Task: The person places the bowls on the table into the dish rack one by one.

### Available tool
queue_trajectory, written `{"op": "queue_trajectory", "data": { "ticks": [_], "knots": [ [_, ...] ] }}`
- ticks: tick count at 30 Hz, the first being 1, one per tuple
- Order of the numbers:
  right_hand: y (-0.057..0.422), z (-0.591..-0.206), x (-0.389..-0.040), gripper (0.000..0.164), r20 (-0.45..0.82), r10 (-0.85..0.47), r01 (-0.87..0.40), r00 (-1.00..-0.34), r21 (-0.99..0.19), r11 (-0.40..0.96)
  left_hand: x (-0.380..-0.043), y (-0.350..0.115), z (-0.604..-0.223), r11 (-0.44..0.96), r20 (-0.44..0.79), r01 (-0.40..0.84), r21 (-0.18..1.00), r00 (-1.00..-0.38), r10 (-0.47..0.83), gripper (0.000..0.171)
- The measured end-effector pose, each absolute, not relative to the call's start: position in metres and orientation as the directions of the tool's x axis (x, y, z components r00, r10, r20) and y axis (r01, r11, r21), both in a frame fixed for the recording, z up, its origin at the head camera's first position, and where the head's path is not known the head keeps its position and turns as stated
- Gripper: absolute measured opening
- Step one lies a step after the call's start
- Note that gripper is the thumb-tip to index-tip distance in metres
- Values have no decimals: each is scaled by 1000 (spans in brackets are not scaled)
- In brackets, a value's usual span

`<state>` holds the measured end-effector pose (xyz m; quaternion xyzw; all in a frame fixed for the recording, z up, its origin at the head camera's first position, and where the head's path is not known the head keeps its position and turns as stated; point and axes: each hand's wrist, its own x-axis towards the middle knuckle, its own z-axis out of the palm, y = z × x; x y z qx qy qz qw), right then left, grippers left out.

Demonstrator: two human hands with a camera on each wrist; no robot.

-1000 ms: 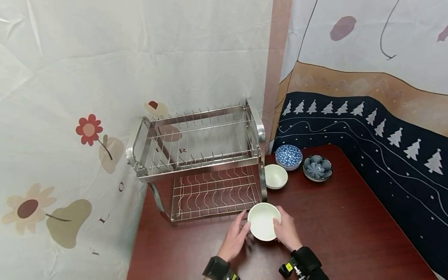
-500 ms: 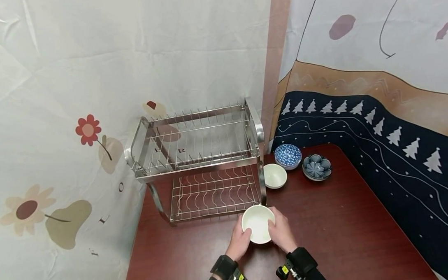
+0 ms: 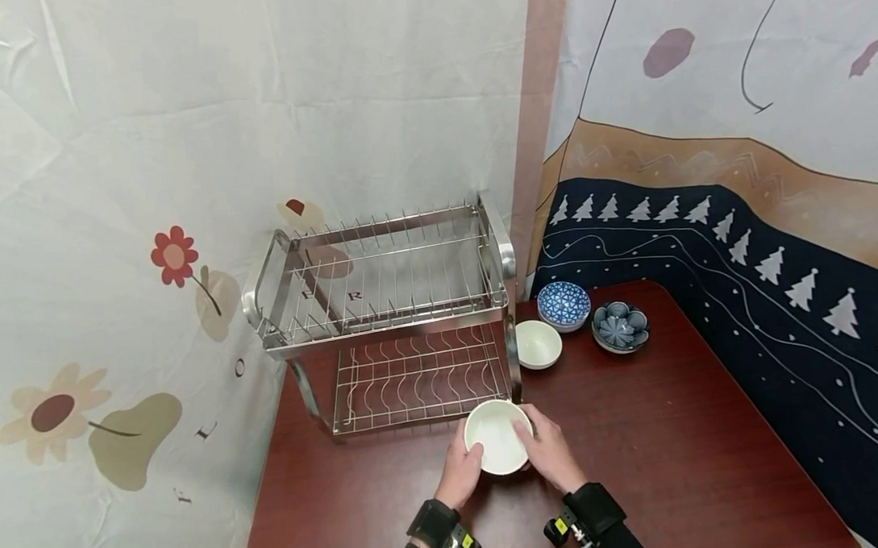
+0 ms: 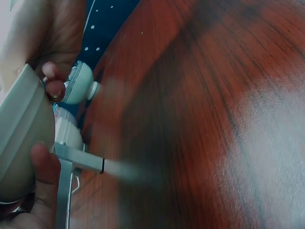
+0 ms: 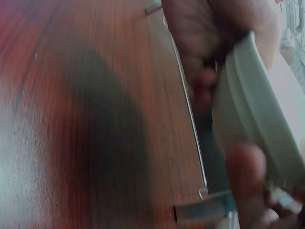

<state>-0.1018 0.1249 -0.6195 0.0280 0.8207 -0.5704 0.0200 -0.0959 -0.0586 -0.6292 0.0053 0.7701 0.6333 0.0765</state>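
Both hands hold one white bowl [image 3: 497, 441] over the table, just in front of the rack's right end. Its inside faces up toward the head camera. The left hand [image 3: 460, 469] grips the bowl's left side, thumb over the rim. On the opposite side the right hand [image 3: 552, 451] grips it, its thumb reaching inside. In the left wrist view the ridged outer wall of the bowl [image 4: 24, 129] shows, with fingertips pressed against it. The right wrist view has the bowl [image 5: 252, 100] tilted, fingers beneath it and the tabletop below.
A two-tier metal dish rack [image 3: 390, 328] stands behind the hands. To its right are a second white bowl [image 3: 538, 345], a blue-patterned bowl [image 3: 564, 305] and a dark flower-shaped bowl [image 3: 620, 327]. The reddish-brown table [image 3: 678, 459] meets printed cloth [image 3: 701, 297] on the right.
The white bowl has shifted a little to the left with both hands. The left hand, formerly at its edge with looser fingers, has closed its grip on the rim.
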Motion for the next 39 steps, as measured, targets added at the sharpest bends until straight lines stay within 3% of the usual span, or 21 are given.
{"op": "queue_trajectory", "data": {
  "ticks": [4,9,15,21,34,39],
  "knots": [
    [144,-619,-107,35,5,-7,-7,-1000,-913,408,-97,-67,-629,202,-99,-81,976,-992,77,58],
    [179,-626,-113,45,141,-9,-110,-990,-726,679,-98,-80,-626,195,-95,-88,977,-995,27,65],
    [224,-637,-114,70,114,-53,-109,-992,-565,818,-100,-94,-624,193,-90,-91,977,-996,-13,64],
    [254,-646,-115,82,95,-39,-81,-995,-484,871,-102,-107,-623,212,-82,-95,973,-994,-68,68],
    [272,-663,-115,90,-19,-6,3,-1000,-457,889,-104,-124,-620,206,-53,-78,976,-991,-123,65],
    [278,-678,-115,96,-105,4,50,-994,-443,895,-107,-136,-643,203,51,27,979,-992,-116,68]
  ]
}}
